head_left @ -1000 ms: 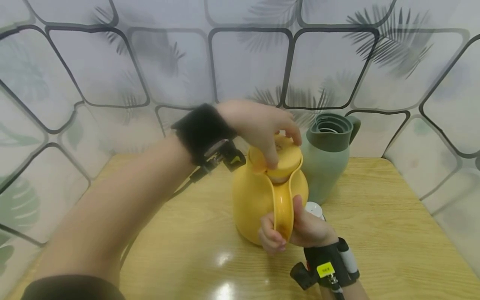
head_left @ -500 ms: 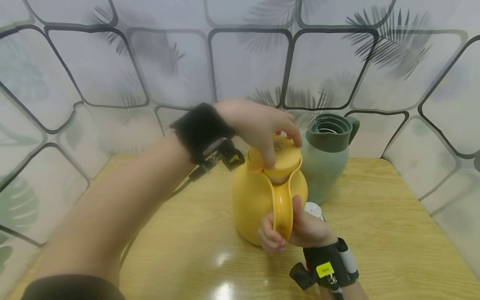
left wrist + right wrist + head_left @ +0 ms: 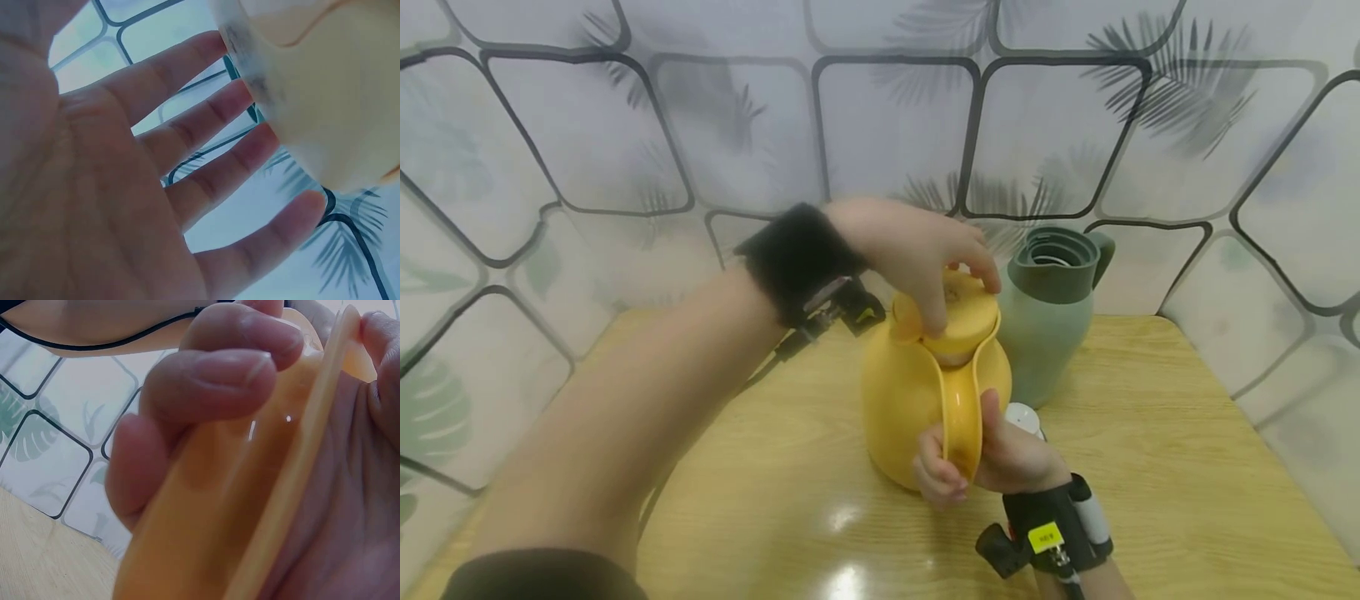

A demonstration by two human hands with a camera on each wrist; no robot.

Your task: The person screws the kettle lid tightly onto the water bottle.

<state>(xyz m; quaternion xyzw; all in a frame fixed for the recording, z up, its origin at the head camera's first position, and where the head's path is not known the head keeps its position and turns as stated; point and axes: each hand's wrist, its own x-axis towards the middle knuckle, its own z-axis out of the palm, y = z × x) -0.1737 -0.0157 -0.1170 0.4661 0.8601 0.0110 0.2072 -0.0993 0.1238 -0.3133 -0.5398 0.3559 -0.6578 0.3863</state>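
A yellow vacuum jug (image 3: 887, 408) stands on the table in the head view, its handle turned toward me. From above, my left hand (image 3: 910, 250) pinches the round yellow lid (image 3: 968, 315), thumb on the near side and fingers on the far side. A paler band shows under the lid at the jug's mouth. In the left wrist view, spread fingertips of the left hand (image 3: 144, 156) meet the lid's edge. My right hand (image 3: 1018, 458) grips the handle (image 3: 961, 417). Curled fingers of the right hand (image 3: 212, 381) wrap the handle (image 3: 200, 512) in the right wrist view.
Behind the yellow jug, to the right, stands a grey-green jug (image 3: 1045, 342) with its mouth uncovered. A small white round item (image 3: 1022, 417) is partly hidden behind the right hand. The wooden table (image 3: 760, 492) reaches back to a patterned wall covering (image 3: 895, 133).
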